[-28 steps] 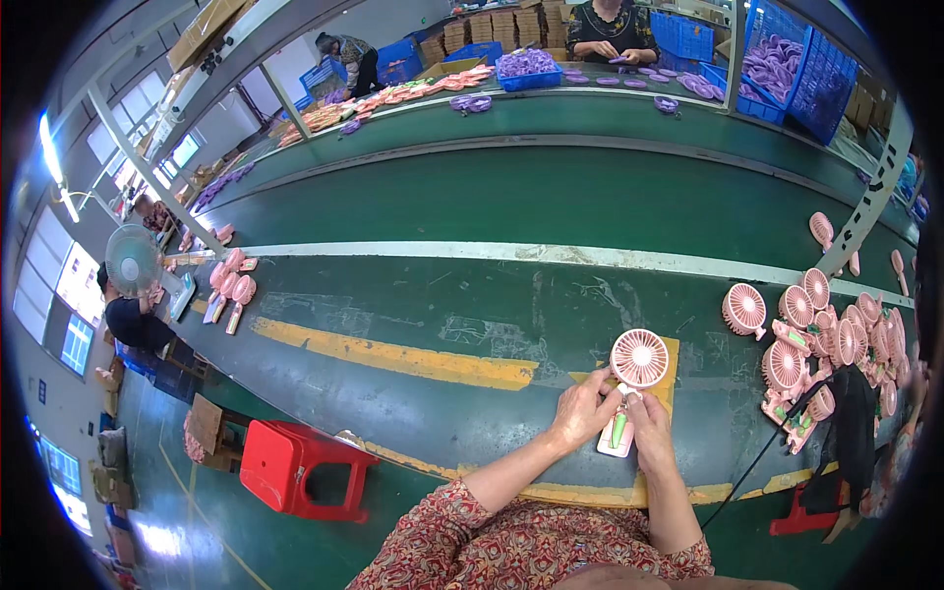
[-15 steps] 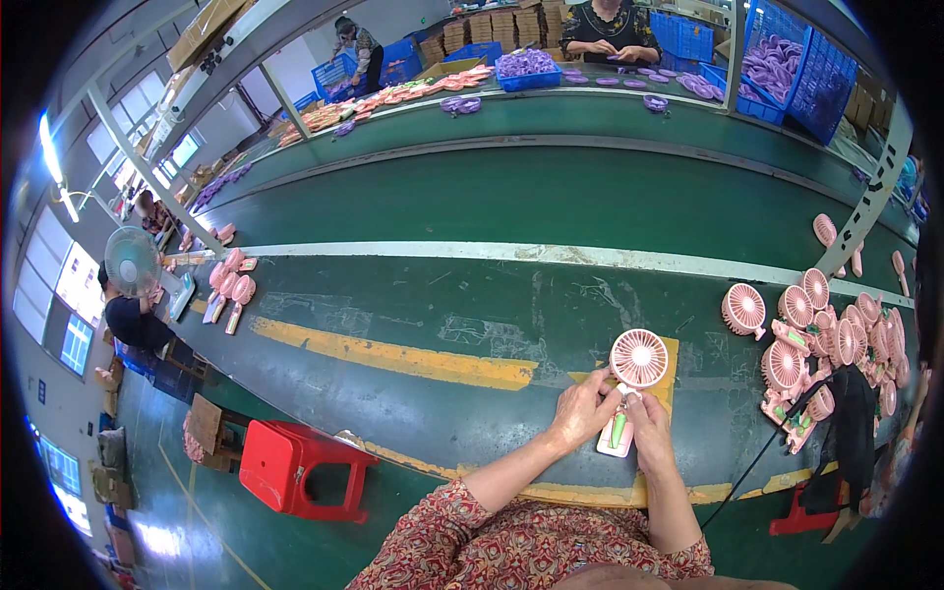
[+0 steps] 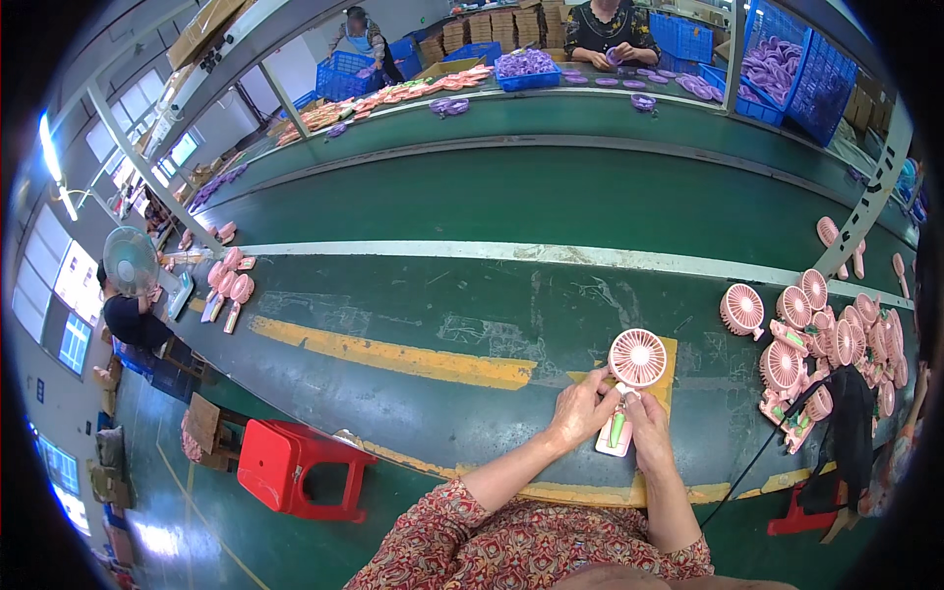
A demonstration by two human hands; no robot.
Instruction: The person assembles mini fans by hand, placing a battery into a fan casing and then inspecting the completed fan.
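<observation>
A pink handheld fan point(image 3: 637, 358), with a round grille and a short handle with a green strip, lies in front of me on the bench. Both my hands are at the neck of it, just below the grille. My left hand point(image 3: 580, 409) grips it from the left with closed fingers. From the right, my right hand point(image 3: 649, 431) presses thumb and fingers to the upper handle. What the fingertips cover at the neck is hidden.
Many pink fans point(image 3: 844, 339) are heaped on the bench at right, with a black cloth point(image 3: 848, 423) and cable beside them. More pink fans point(image 3: 234, 285) lie far left, near a desk fan point(image 3: 131, 261). A red stool point(image 3: 295, 467) stands left. Beyond, a conveyor point(image 3: 492, 187) carries purple rings.
My hands and the fan stay almost in place. On the far belt the purple rings have shifted left. The person across now holds up a purple ring; another at far left has moved.
</observation>
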